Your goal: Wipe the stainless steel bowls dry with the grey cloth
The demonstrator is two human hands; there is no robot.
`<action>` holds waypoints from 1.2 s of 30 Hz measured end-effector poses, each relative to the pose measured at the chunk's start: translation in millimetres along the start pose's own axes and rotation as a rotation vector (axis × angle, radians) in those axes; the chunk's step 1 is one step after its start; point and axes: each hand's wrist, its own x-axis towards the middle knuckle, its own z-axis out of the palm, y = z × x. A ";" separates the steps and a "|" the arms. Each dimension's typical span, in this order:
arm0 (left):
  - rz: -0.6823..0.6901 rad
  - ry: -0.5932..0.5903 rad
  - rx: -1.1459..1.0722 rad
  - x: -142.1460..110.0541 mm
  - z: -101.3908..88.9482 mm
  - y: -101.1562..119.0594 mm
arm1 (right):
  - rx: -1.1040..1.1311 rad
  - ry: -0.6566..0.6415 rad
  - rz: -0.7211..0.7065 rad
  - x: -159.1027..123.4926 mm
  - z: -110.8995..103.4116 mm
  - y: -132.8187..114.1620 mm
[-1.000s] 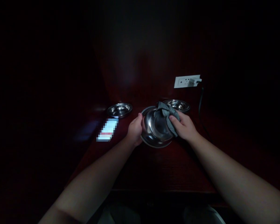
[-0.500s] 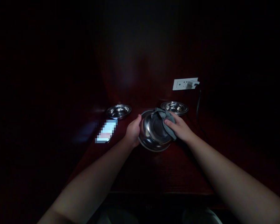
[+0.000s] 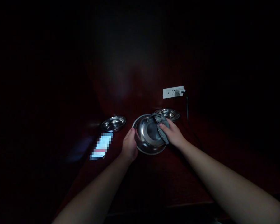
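Note:
A shiny metal bowl (image 3: pixel 144 137) is held up over the table, its outer base turned toward me. My left hand (image 3: pixel 130 143) grips its left rim, thumb along the edge and the other fingers hidden behind. On the right side, my right hand (image 3: pixel 172 132) is closed on a grey textured cloth (image 3: pixel 162 127), which lies pressed against the bowl's outside and rim. The right fingertips are partly covered by the cloth.
One metal bowl (image 3: pixel 113 123) sits at the back left, with a lit, blurred phone (image 3: pixel 101 146) in front of it. Behind my right hand stand metal dishes (image 3: pixel 171 114), seemingly stacked. A wall socket (image 3: pixel 173 92) holds a plug with a dark cable (image 3: pixel 187 107). The dark red table (image 3: pixel 163 180) has a front edge.
The whole view has shifted, so the surroundings appear lower and further left. Both hands keep their grip on the bowl and cloth, and the bowl is tilted slightly differently.

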 end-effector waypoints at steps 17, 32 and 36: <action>-0.058 -0.014 0.130 0.4 1.4 14.1 | -0.064 -0.162 -0.087 -3.4 -5.5 0.7; -0.133 -0.121 -0.102 -1.7 -1.4 9.9 | 0.058 0.018 0.007 0.3 -1.1 -6.0; 0.098 -0.081 0.113 -0.4 -7.9 -5.3 | 0.032 0.011 0.002 0.0 -3.6 -4.8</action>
